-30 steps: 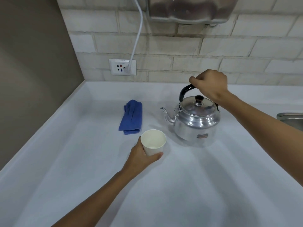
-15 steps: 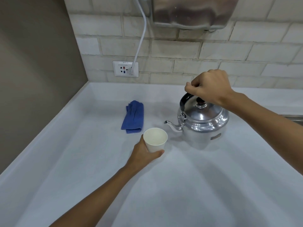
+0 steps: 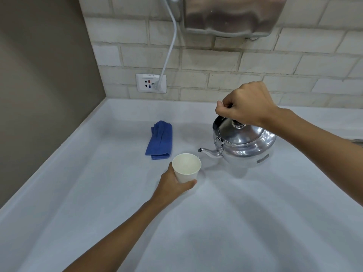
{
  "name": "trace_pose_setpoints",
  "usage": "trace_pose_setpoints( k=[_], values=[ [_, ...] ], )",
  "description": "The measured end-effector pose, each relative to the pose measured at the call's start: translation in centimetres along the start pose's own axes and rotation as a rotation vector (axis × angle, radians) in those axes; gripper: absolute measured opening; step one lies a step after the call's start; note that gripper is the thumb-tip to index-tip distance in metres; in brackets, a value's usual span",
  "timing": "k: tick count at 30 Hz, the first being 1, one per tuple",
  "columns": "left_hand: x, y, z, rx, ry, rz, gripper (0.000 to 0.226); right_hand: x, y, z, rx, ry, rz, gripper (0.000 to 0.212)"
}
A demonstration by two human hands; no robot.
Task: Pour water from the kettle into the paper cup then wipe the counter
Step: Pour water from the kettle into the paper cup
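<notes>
Head view, from the left: a brown side wall [image 3: 45, 75] meets the pale counter [image 3: 216, 222], and on the brick back wall a socket [image 3: 150, 83] takes a white cable [image 3: 169, 54]. A folded blue cloth [image 3: 160, 139] lies flat on the counter, just behind and left of the paper cup [image 3: 186, 167]. The left hand [image 3: 174, 188] is wrapped around the cup's lower side, thumb and fingers closed on it, with the cup upright. The kettle [image 3: 245, 144] is tipped toward the cup, its spout [image 3: 208, 152] just above the cup's right rim, a thin stream reaching inside. The right hand [image 3: 245, 104] is clenched on the kettle's black handle. A shiny metal box [image 3: 231, 14] hangs above.
</notes>
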State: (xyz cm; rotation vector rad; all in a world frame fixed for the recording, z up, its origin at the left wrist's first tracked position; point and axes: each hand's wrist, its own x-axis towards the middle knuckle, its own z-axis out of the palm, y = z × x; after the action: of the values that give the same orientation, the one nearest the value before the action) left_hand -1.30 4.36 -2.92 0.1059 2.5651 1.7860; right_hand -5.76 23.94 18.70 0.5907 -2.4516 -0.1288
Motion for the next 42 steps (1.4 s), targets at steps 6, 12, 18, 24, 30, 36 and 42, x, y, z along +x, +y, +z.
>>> trace_pose_setpoints(
  k=[6,12,18,24,30,36,42],
  values=[
    [-0.1,0.2,0.0,-0.004,-0.002,0.005,0.078,0.2,-0.6,-0.6,-0.018,-0.01,-0.038,0.038],
    [-0.2,0.3,0.0,-0.019,-0.014,0.006,0.078,0.5,-1.4,-1.0,-0.023,-0.033,-0.076,0.039],
    [-0.2,0.3,0.0,-0.021,-0.019,0.005,0.077,0.7,-1.9,-1.2,-0.037,-0.047,-0.124,0.039],
    [-0.1,0.3,0.0,-0.014,-0.007,0.0,0.078,1.0,-1.9,-1.4,-0.051,-0.048,-0.161,0.042],
    [-0.1,0.1,-0.1,-0.017,-0.011,0.002,0.079,1.1,-1.8,-1.5,-0.051,-0.059,-0.169,0.043],
    [-0.1,0.1,-0.1,-0.016,-0.011,0.005,0.077,1.1,-1.5,-1.6,-0.063,-0.076,-0.169,0.043],
    [-0.2,0.2,0.0,-0.016,-0.017,0.001,0.077,1.3,-1.2,-1.8,-0.077,-0.076,-0.184,0.044]
  ],
)
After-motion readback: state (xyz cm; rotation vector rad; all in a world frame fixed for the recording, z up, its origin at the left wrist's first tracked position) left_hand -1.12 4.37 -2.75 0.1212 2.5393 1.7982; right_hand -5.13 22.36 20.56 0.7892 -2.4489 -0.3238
